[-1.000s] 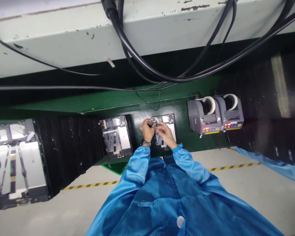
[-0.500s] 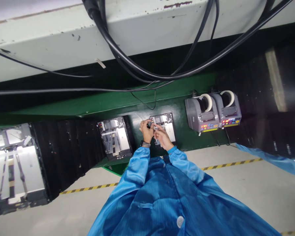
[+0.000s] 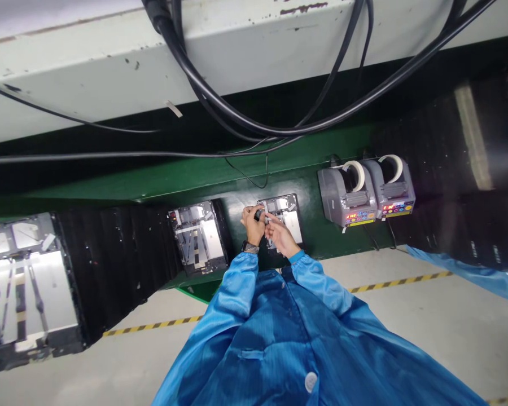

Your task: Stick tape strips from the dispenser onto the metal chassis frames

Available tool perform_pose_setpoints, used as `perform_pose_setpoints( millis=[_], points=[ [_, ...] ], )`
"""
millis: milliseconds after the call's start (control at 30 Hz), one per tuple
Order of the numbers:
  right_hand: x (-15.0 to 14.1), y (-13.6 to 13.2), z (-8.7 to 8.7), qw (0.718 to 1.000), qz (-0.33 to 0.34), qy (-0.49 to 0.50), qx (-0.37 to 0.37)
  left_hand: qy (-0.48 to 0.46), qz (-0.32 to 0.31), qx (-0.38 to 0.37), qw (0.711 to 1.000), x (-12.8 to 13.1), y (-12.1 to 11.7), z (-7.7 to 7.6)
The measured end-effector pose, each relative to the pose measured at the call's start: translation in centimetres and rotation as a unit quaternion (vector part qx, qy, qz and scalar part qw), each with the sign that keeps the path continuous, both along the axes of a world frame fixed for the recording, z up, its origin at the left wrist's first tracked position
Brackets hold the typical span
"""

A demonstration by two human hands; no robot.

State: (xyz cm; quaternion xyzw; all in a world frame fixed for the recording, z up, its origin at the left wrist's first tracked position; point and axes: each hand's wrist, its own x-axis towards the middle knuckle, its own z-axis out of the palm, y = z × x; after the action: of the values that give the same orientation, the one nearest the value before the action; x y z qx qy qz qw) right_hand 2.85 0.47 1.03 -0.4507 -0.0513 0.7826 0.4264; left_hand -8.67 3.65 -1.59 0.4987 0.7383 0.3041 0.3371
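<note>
- Left hand [image 3: 254, 226]: fingers curled at opened device [image 3: 294, 224] corner, hold unclear
- Right hand [image 3: 281, 237]: fingers part-bent over it, hold unclear
- Two tape dispensers [image 3: 350, 198] sit right

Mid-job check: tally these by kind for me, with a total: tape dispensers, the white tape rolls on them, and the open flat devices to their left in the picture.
Tape dispensers: 2
White tape rolls: 2
Open flat devices: 3
Total: 7
</note>
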Motion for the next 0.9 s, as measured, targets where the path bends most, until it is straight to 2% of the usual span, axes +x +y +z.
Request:
perform_pose_setpoints(
  millis=[333, 667, 900],
  points=[
    [0.0, 0.1, 0.4, 1.000, 0.005, -0.009, -0.004, 0.024, -0.010, -0.020, 0.999, 0.0, 0.0, 0.0],
    [0.0, 0.4, 0.0, 1.000, 0.003, 0.003, -0.006, 0.032, -0.035, -0.026, 0.998, -0.2, 0.2, 0.2],
    [0.8, 1.5, 0.8, 0.998, 0.008, 0.043, -0.055, 0.039, -0.048, -0.027, 0.998, -0.5, 0.3, -0.1]
  ],
)
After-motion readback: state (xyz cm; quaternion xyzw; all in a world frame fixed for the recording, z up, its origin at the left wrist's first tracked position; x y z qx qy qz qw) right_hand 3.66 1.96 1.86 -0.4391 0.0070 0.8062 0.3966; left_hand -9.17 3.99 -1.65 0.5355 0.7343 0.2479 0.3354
